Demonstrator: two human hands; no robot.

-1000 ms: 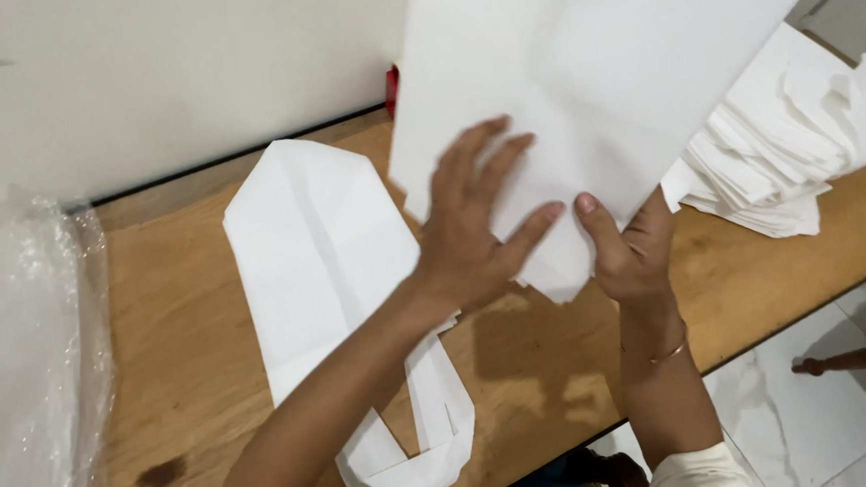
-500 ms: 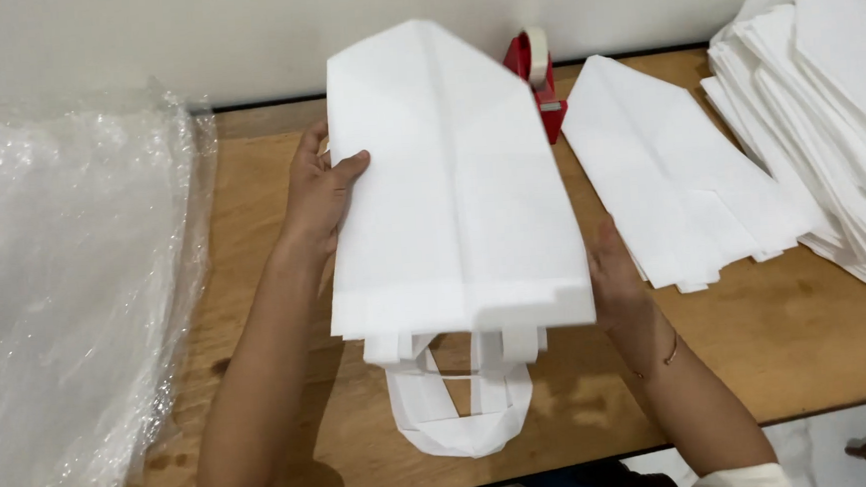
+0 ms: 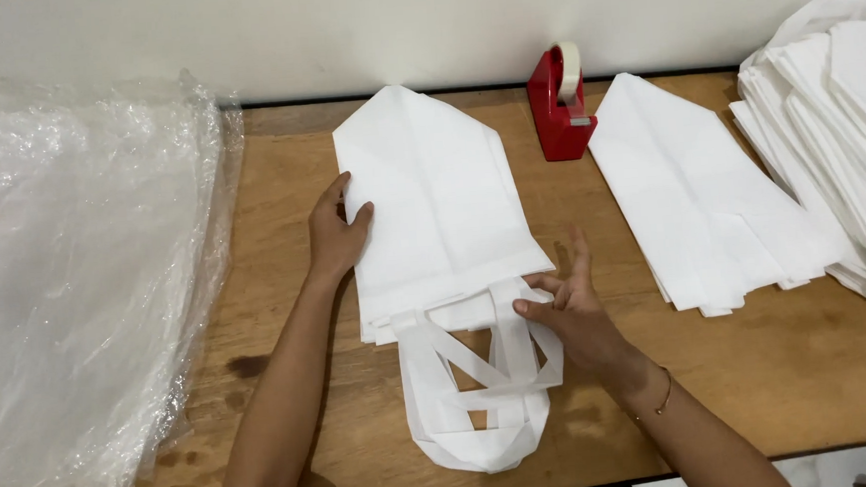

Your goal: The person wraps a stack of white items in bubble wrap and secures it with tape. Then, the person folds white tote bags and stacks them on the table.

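Observation:
A folded white bag [image 3: 435, 198] lies flat on the wooden table [image 3: 279, 183], its pointed end toward the wall. Its white handle loops [image 3: 482, 391] trail toward me. My left hand [image 3: 337, 234] rests on the bag's left edge, thumb on top, pressing it down. My right hand [image 3: 567, 310] is at the bag's lower right corner, fingertips pinching one handle strap where it meets the bag.
A red tape dispenser [image 3: 560, 105] stands by the wall behind the bag. A small stack of folded white bags [image 3: 701, 197] lies to the right, a bigger pile [image 3: 847, 138] at the far right. Crumpled clear plastic sheeting [image 3: 75, 285] covers the left side.
The bag was held up in the air, then lowered and now lies flat on the table. My right hand has shifted from the bag's side to the handle strap.

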